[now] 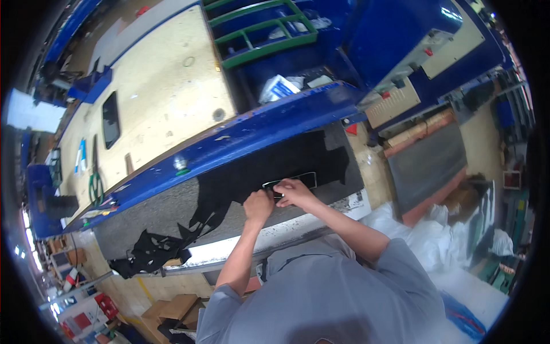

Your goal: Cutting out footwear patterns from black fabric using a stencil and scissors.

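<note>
Work seems partway, with holed scrap [154, 246] at the hands' 8 o'clock and apparently uncut black sheet [272, 159] at 12, left hand [259, 205] and right hand [293, 194] curled by the pale-edged frame [315, 180] on it, each grip's closure unclear.

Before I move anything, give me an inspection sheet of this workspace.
Surface: grey mat, partly covered by black fabric.
Job's things: thin, pale-edged frame over the fabric.
Clutter: black scraps at the mat's left end; scissors and pens on the pale board.
Hands: left hand curled by the frame's left end; right hand with bent fingers at the frame; grip of each unclear.
Cables: nothing seen near the hands.
Surroundings: blue machine ahead; white bags to the right; cardboard boxes lower left.
</note>
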`<state>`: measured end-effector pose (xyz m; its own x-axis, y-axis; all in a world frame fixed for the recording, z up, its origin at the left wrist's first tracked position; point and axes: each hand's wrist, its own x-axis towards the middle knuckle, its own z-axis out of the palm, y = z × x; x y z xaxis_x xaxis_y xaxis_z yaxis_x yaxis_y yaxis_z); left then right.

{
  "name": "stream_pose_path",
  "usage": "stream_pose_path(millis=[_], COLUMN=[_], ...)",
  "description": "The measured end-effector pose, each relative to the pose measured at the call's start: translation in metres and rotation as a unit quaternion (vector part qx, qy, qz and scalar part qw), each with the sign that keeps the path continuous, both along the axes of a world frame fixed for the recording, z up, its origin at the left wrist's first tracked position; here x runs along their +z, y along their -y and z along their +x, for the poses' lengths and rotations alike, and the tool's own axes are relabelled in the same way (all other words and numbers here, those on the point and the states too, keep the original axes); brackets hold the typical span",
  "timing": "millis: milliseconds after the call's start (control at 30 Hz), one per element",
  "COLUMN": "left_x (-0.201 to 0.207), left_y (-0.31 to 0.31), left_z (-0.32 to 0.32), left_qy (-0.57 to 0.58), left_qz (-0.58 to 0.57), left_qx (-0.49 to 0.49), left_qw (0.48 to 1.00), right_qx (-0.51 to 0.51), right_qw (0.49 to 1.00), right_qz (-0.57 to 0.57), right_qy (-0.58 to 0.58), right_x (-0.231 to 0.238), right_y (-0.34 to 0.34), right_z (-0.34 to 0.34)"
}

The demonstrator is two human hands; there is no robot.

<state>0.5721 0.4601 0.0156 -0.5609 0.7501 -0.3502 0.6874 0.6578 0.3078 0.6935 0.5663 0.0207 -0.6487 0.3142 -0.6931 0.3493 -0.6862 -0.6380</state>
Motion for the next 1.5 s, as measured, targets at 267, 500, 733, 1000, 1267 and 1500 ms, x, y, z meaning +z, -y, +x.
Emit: stream_pose_path(millis=[267, 500, 733, 1000, 1267, 1500], left_x=[0.000, 0.005, 0.004, 0.010, 0.006, -0.001], left_y=[-0.012, -0.003, -0.019, -0.013, -0.016, -0.017], left_z=[-0.005, 0.004, 0.006, -0.007, -0.001, -0.005], left_qy=[0.016, 0.034, 0.042, 0.022, 0.003, 0.025], left_qz=[-0.108, -0.002, 0.007, 0.012, 0.024, 0.025], left_qx=[0.003, 0.048, 0.079, 0.086, 0.066, 0.058], left_qw=[0.994, 0.998, 0.996, 0.996, 0.998, 0.998], right_qx=[0.047, -0.008, 0.022, 0.035, -0.039, 0.206], right_qw=[0.998, 1.000, 0.987, 0.990, 0.995, 0.750], right_qz=[0.000, -0.023, 0.157, 0.133, 0.086, 0.588], right_qy=[0.028, 0.015, -0.013, -0.011, 0.020, 0.223], right_x=[0.002, 0.010, -0.010, 0.007, 0.011, 0.031], right_y=[-0.003, -0.019, -0.029, -0.026, -0.023, -0.066], right_z=[-0.008, 0.008, 0.017, 0.006, 0.011, 0.042])
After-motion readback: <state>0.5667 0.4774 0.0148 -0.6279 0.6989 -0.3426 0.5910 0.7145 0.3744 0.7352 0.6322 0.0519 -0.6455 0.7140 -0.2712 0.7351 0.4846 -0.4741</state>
